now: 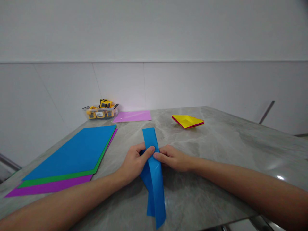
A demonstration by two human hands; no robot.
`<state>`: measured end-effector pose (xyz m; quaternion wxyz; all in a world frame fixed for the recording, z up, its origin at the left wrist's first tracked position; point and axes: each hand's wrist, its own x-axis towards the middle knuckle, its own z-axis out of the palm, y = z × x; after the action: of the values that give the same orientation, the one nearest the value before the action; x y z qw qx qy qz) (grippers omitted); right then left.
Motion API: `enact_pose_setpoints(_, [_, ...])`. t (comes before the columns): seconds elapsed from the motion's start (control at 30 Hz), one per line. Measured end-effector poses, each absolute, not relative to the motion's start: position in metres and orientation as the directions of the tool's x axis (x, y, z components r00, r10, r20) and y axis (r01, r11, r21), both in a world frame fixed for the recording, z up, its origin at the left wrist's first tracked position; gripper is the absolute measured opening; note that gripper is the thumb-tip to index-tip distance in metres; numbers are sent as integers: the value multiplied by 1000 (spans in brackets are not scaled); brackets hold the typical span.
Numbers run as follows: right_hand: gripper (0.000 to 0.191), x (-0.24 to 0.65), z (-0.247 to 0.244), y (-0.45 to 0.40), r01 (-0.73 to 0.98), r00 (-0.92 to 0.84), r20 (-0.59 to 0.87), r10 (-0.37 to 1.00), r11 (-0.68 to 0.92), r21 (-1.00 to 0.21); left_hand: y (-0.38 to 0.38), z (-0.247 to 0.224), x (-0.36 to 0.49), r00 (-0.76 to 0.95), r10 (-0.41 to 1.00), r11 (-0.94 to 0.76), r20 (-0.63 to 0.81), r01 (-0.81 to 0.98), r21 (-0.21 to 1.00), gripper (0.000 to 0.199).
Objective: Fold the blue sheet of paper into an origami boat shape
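A folded sheet of blue paper (157, 183) is held up over the near middle of the table, its long strip running toward me and a looser layer hanging beneath on the left. My left hand (136, 160) pinches it from the left, thumb on top and fingers behind the paper. From the right, my right hand (174, 158) grips the same paper at its edge, the thumb pressed close to the left thumb. The fingers under the paper are partly hidden.
Blue, green and purple sheets (72, 154) lie stacked at left. Farther back are a clear bin (102, 113) of yellow toy vehicles and pink sheets (133, 116). A yellow and red folded paper piece (187, 121) rests back right on the grey marbled table (228, 144), near the wall.
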<state>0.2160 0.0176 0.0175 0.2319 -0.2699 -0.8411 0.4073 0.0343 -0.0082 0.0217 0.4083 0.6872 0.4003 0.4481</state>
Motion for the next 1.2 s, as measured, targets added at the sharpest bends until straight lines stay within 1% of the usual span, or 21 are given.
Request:
enact_pose_setpoints(0.2, [60,214,18,16,258,-780,80,621,435,-863,-9,21,34,210,921,-364,328,166,916,38])
enact_pose_setpoints(0.37, [59,215,21,16,263,-782,72,620,432,-862,-8,19,35,206,930,-333,304,124,935,40])
enact_pose_setpoints(0.6, [57,215,22,16,280,-759,68,647,418,-864,-8,19,35,185,925,-358,332,132,924,36])
enact_pose_setpoints(0.8, [56,216,22,13,305,-798,-26,601,367,-879,-10,20,34,97,917,-399,388,158,903,36])
enact_pose_setpoints(0.97, [59,216,23,12,337,-791,-32,611,392,-856,-9,19,34,84,911,-412,404,162,897,38])
enact_pose_setpoints(1.07, [55,216,23,12,312,-798,-23,602,381,-870,-8,18,33,59,911,-413,409,167,895,38])
enact_pose_setpoints(1.2, [48,216,22,10,297,-814,-15,581,395,-870,-8,16,31,15,924,-380,381,136,915,40])
